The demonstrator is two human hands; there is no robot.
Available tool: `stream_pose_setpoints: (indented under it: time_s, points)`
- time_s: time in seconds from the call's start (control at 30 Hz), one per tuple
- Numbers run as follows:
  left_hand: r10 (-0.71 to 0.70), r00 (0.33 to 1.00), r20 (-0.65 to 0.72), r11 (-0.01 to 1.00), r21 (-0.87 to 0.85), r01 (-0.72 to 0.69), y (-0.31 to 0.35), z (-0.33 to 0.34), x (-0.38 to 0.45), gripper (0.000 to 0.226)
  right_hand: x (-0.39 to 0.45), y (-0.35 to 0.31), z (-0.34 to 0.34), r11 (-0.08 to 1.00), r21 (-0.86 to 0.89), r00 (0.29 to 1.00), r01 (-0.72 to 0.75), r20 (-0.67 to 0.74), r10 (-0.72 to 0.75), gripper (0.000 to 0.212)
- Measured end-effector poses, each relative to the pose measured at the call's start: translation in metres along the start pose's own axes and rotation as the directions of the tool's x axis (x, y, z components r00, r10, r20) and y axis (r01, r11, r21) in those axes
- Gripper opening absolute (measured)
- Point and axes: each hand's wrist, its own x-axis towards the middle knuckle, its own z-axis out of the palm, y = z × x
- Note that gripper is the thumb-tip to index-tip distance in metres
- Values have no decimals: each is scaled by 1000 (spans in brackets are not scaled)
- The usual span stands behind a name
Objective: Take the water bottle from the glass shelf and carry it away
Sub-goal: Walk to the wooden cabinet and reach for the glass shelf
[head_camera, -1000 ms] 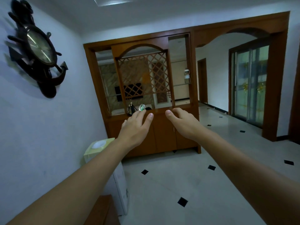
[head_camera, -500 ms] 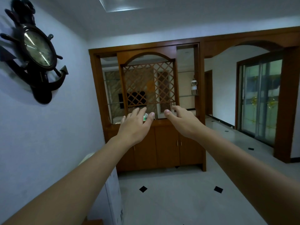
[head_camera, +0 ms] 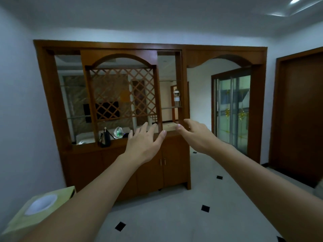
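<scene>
Head view. The water bottle (head_camera: 176,98) stands on the glass shelf (head_camera: 170,107) in the right-hand open bay of the wooden divider cabinet (head_camera: 111,95), against the bay's right post. It is upright, long axis vertical, cap uppermost, with a white band around the middle. It looks set there as a plain storage spot, close to the post and clear of the shelf's front edge.

Both arms are stretched forward at about chest level. The left hand (head_camera: 142,144) is palm-down with fingers (head_camera: 148,128) spread and holding nothing. The right hand (head_camera: 195,135) is likewise empty, fingers loosely extended, thumb pointing left. Both hands are well apart from the bottle, which sits far beyond and above them; the right hand lies nearer its line. Judgement: the approach is under way and the grasp not begun; the right hand suits the reach, wrapping the body from the side.

A dark bottle (head_camera: 104,137) and a small plastic bag (head_camera: 118,132) rest on the lower ledge, left of the hands. A pale box (head_camera: 40,208) sits near left on the floor side.
</scene>
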Motion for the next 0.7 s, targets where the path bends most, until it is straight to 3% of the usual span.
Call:
stream_pose_setpoints:
  time_s: [0.33, 0.57, 0.7]
  points:
    - [9, 1000, 16, 1000, -22, -8, -1, 79, 92, 74, 88, 76, 43, 998, -41, 999, -47, -7, 46, 86]
    - [-32, 999, 0, 999, -20, 32, 15, 124, 174, 74, 169, 139, 54, 992, -122, 997, 35, -57, -43, 80]
    - [-51, 999, -13, 999, -3, 51, 20, 139, 213, 74, 212, 164, 63, 996, -69, 997, 50, -50, -53, 81]
